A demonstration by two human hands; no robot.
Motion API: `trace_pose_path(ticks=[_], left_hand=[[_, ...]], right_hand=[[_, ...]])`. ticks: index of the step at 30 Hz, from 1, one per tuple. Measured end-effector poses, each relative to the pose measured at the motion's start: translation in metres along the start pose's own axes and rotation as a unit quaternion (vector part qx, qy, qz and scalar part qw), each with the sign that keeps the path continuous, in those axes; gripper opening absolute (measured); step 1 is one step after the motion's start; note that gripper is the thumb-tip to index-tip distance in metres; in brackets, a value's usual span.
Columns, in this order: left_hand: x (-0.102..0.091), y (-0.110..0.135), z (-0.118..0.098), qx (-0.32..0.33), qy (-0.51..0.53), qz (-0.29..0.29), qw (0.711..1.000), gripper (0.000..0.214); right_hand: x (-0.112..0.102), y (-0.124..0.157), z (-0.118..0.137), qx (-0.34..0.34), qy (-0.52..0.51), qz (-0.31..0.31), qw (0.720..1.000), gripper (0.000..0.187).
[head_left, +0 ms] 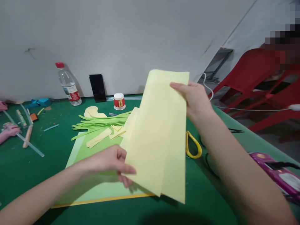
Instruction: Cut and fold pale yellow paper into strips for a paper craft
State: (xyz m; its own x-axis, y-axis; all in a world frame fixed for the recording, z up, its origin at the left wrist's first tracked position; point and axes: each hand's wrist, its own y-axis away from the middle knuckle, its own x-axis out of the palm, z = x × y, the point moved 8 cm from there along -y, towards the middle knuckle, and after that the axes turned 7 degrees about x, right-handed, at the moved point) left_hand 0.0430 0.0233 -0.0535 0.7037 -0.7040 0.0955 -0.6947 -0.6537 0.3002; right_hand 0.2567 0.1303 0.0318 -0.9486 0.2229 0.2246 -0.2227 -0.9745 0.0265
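Note:
A pale yellow sheet of paper (159, 125), folded over on itself, is held up above the green table. My left hand (117, 165) pinches its lower left corner between thumb and fingers. At the upper right edge, my right hand (195, 97) grips it, thumb on the front and fingers behind. Beneath lie stacked green paper sheets (100, 187) with a yellow edge. On them rest light green paper strips (100, 122) and small yellow paper scraps (99, 137). Yellow-handled scissors (194, 145) lie partly hidden behind the paper.
Along the wall stand a water bottle (69, 84), a black phone (97, 88) and a small red-and-white tub (119, 101). Glue sticks (30, 143) and clay bits lie at the left. A purple power strip (276, 172) with cords sits at the right, near red chairs (250, 70) and a person.

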Motion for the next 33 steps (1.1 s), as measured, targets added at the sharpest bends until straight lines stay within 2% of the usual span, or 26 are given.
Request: trace_pose_path(ticks=[1,2,3,5,7,9,10,12,16,19,22,24,28,31,33], left_hand=[[0.012,0.008,0.009,-0.038,-0.011,0.079,0.996,0.014],[0.018,0.015,0.013,-0.055,-0.003,0.126,0.99,0.012],[0.017,0.017,0.013,-0.04,0.008,0.142,0.989,0.014],[-0.004,0.008,0.006,0.027,0.036,0.079,0.996,0.028],[-0.031,-0.006,0.002,0.077,0.062,-0.012,0.995,0.042],[-0.055,-0.019,0.0,0.129,0.09,-0.114,0.981,0.025],[-0.061,-0.023,0.001,0.142,0.101,-0.146,0.974,0.017],[-0.065,-0.028,0.004,0.151,0.118,-0.18,0.965,0.02],[-0.049,-0.023,0.006,0.12,0.137,-0.168,0.969,0.026],[-0.041,-0.011,0.001,0.085,0.134,-0.167,0.973,0.02],[-0.044,0.001,-0.005,0.044,0.106,-0.201,0.973,0.021],[-0.05,0.007,-0.012,0.018,0.056,-0.216,0.975,0.019],[-0.059,0.019,-0.034,-0.035,-0.095,-0.231,0.968,0.021],[-0.055,0.029,-0.059,-0.046,-0.199,-0.248,0.947,0.023],[-0.047,0.037,-0.068,-0.067,-0.229,-0.261,0.935,0.022]], right_hand=[[-0.007,-0.006,-0.002,0.025,-0.007,0.003,1.0,0.009],[-0.011,-0.01,-0.007,0.047,-0.007,0.009,0.999,0.008],[-0.013,-0.012,-0.013,0.071,-0.006,0.017,0.997,0.007],[-0.009,-0.01,-0.033,0.117,-0.001,0.044,0.992,0.007],[0.003,-0.001,-0.057,0.156,0.0,0.073,0.985,0.009],[0.019,0.012,-0.08,0.183,-0.004,0.101,0.978,0.009],[0.027,0.019,-0.09,0.191,-0.01,0.115,0.975,0.009],[0.043,0.034,-0.105,0.202,-0.023,0.142,0.969,0.011],[0.065,0.061,-0.119,0.212,-0.05,0.186,0.958,0.016],[0.075,0.076,-0.114,0.201,-0.06,0.218,0.953,0.022],[0.078,0.086,-0.101,0.187,-0.044,0.249,0.949,0.024],[0.077,0.088,-0.09,0.165,0.014,0.259,0.952,0.021],[0.069,0.086,-0.066,0.096,0.128,0.223,0.962,0.019],[0.066,0.09,-0.045,0.036,0.138,0.214,0.966,0.016],[0.062,0.095,-0.031,-0.011,0.156,0.197,0.968,0.014]])
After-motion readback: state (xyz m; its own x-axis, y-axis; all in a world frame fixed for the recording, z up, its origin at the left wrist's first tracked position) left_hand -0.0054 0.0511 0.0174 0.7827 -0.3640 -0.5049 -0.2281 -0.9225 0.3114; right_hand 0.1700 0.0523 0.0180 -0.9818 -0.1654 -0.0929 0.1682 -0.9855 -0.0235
